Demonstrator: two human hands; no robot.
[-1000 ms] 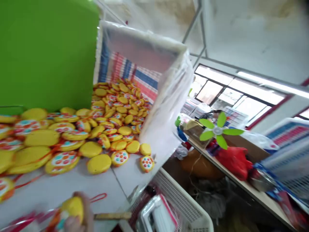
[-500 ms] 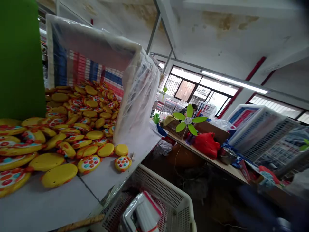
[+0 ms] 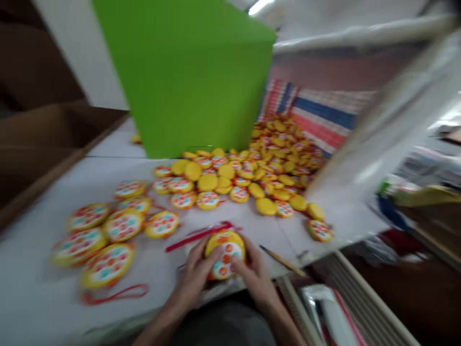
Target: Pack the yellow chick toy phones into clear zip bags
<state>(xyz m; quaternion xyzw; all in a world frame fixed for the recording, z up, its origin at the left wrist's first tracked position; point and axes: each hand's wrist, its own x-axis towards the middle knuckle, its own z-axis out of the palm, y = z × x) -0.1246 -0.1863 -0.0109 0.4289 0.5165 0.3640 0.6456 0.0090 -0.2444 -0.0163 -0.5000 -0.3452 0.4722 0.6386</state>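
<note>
A yellow toy (image 3: pixel 227 250) with a white face and colored dots is held between both hands near the table's front edge. My left hand (image 3: pixel 200 266) wraps its left side, thumb on the dotted face. On its right side, my right hand (image 3: pixel 254 269) grips it, thumb also on the face. Just behind the toy are red strips (image 3: pixel 196 237). A thin wooden-handled tool (image 3: pixel 283 261) lies right of my right hand. Similar toys (image 3: pixel 124 224) are spread at the left, and a large pile (image 3: pixel 277 154) stretches toward the back right. The view is blurred.
A green panel (image 3: pixel 194 77) stands behind the toys. At the left is a cardboard box (image 3: pixel 54 168). A plastic-wrapped frame (image 3: pixel 374 115) rises at the right. Below the table's right edge sits a crate (image 3: pixel 367 298) with packages. A red cord loop (image 3: pixel 118 294) lies front left.
The view has swung left and down toward the table. Both hands and the toy they hold have come into view, along with the toys at the left and the cardboard box.
</note>
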